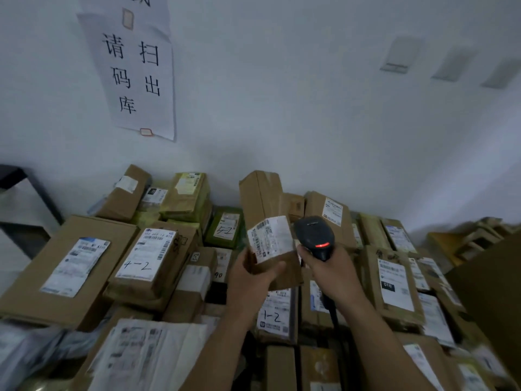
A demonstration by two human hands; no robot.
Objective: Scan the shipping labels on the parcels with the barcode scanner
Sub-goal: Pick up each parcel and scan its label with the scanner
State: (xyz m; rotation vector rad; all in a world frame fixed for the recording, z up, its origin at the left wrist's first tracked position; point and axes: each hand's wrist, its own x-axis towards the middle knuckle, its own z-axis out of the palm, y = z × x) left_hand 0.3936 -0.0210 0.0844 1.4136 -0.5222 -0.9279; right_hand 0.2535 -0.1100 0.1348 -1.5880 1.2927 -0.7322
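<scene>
The parcel [265, 204] in hand is a tall brown carton, taped shut, so what it holds cannot be seen. The same goes for the heap of sealed cartons [70, 266] lying below and to either side of the fingers.

The left hand [251, 280] has its fingers [272, 273] clamped round the carton's lower end. The thumb lies across the front; the others are behind, out of sight.

The right hand [332, 275] is wrapped tight on the grip of the barcode scanner [314, 235]. Its cable drops below the wrist, partly hidden by the forearm. Whatever carries the heap is covered, and the nearest cartons are cut off by the bottom edge.

The shipping label [269, 238] sits just above the left thumb, white and slightly askew, its barcodes and print too blurred to read. The scanner's dark head stands above the right fingers, just beside the label's right edge, with a red light glowing on it.
</scene>
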